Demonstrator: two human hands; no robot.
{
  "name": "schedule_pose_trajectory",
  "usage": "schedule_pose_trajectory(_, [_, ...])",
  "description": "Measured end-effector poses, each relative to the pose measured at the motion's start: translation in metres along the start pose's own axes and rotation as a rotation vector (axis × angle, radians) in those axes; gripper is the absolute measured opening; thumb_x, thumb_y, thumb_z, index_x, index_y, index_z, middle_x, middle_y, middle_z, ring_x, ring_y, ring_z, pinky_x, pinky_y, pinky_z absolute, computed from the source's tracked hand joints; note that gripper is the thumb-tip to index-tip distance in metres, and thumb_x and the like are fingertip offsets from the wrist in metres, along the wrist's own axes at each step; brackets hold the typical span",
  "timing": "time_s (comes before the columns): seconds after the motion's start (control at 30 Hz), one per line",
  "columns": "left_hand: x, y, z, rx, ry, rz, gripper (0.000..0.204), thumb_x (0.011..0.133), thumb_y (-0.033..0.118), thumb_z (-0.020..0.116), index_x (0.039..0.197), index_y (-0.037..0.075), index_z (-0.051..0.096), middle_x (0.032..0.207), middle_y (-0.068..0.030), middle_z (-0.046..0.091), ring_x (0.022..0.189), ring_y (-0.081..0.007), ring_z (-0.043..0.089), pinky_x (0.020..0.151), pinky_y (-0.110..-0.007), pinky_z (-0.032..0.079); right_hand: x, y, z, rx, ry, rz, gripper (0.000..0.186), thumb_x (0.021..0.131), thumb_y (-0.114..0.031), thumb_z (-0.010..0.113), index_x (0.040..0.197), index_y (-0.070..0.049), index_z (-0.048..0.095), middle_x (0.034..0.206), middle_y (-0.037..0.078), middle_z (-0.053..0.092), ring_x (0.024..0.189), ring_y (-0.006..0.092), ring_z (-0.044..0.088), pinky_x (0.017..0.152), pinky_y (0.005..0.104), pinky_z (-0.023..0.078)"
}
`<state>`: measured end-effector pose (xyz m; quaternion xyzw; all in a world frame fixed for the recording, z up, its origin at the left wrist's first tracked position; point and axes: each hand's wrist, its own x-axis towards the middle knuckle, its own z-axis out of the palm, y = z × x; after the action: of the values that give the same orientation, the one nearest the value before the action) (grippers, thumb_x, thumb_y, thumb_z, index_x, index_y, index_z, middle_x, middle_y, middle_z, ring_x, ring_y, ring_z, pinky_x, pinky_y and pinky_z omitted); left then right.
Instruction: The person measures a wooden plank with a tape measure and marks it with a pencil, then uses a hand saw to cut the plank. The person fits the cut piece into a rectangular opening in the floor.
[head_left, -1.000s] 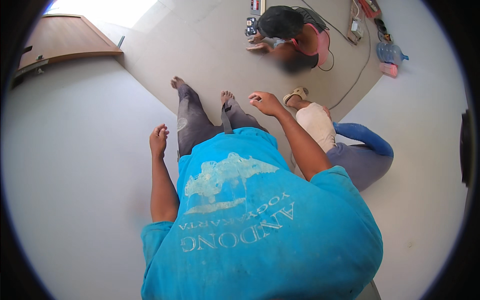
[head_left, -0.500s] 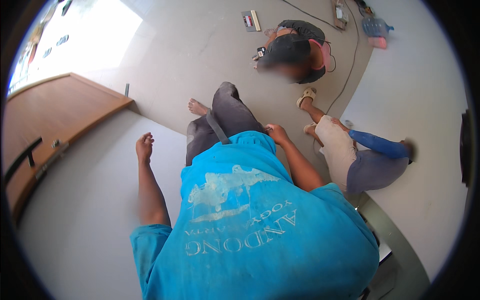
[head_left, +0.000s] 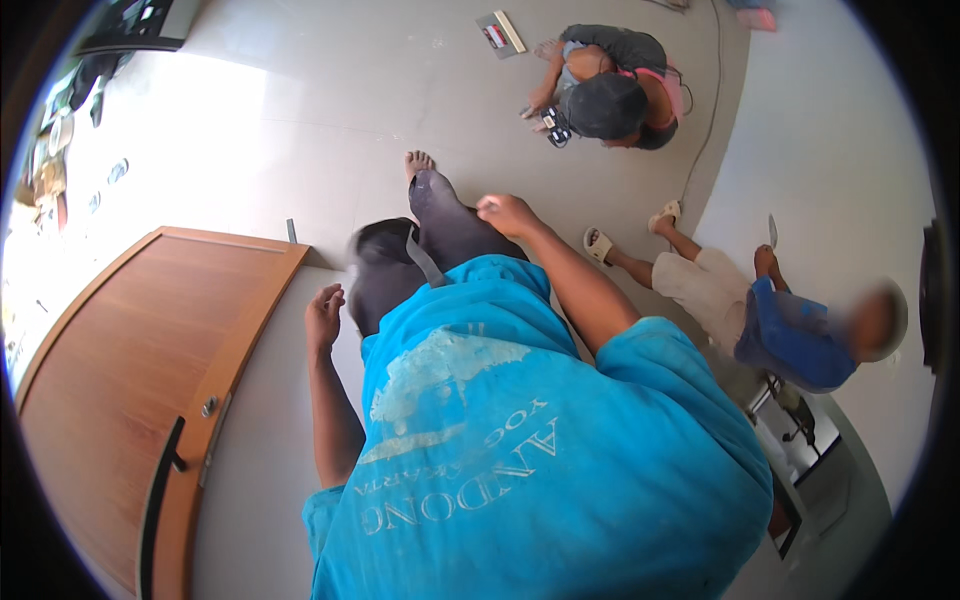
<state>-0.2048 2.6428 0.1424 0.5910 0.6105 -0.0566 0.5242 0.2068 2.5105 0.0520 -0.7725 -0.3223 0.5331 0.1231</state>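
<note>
My left hand [head_left: 324, 318] hangs at my left side near the edge of a wooden door, fingers loosely bent and apart, holding nothing I can see. In front of my right thigh, my right hand [head_left: 507, 214] is curled closed, its fingertips slightly blurred; nothing shows in it. I wear a blue shirt [head_left: 520, 430] and dark trousers [head_left: 455, 222], with a grey strap [head_left: 424, 258] hanging at the waist. One bare foot [head_left: 420, 163] is forward on the floor.
The wooden door [head_left: 130, 360] with a black handle stands at left. Ahead, a person [head_left: 620, 90] squats, hands at a small black-and-white device [head_left: 555, 127]. At right, another person [head_left: 780, 330] holds a thin blade [head_left: 772, 230] by the wall. A flat scraper [head_left: 500, 35] and cable [head_left: 718, 110] lie on the floor.
My right hand has come forward off my waist, and my left hand is nearer my body. My view has shifted, showing more door. The person at right has raised a hand with a blade.
</note>
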Motion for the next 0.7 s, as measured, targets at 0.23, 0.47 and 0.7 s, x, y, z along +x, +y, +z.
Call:
schedule_pose_trajectory(0.23, [0.022,-0.025,-0.078,-0.119,-0.012,-0.305,0.034,0.099,0.019,0.055,0.127,0.001,0.060,0.112,-0.0094,0.070,0.093,-0.0157,0.067,0.078,-0.030,0.051,0.004,-0.106,0.012,0.118,0.000,-0.050,0.030,0.085,-0.027,0.068,0.109,-0.010,0.071,0.101,0.013,0.073,0.095,0.0267,0.069,0.087,0.0375,0.053])
schedule_pose_trajectory(0.47, [0.110,-0.028,-0.188,-0.059,-0.076,-0.175,0.037,0.101,0.022,0.055,0.130,0.000,0.059,0.111,-0.0089,0.070,0.093,-0.0155,0.066,0.077,-0.028,0.051,-0.010,-0.095,0.051,0.082,0.084,0.241,0.026,0.086,-0.030,0.066,0.107,-0.015,0.073,0.106,0.012,0.073,0.102,0.0306,0.068,0.089,0.0412,0.052])
schedule_pose_trajectory(0.7, [0.178,0.050,-0.250,-0.006,-0.074,0.002,0.043,0.099,0.029,0.054,0.132,0.001,0.058,0.120,-0.0120,0.066,0.101,-0.0205,0.065,0.083,-0.033,0.051,-0.029,-0.115,0.104,0.101,0.163,0.353,0.028,0.090,-0.035,0.060,0.106,-0.017,0.074,0.107,0.014,0.072,0.104,0.0318,0.067,0.092,0.0422,0.052])
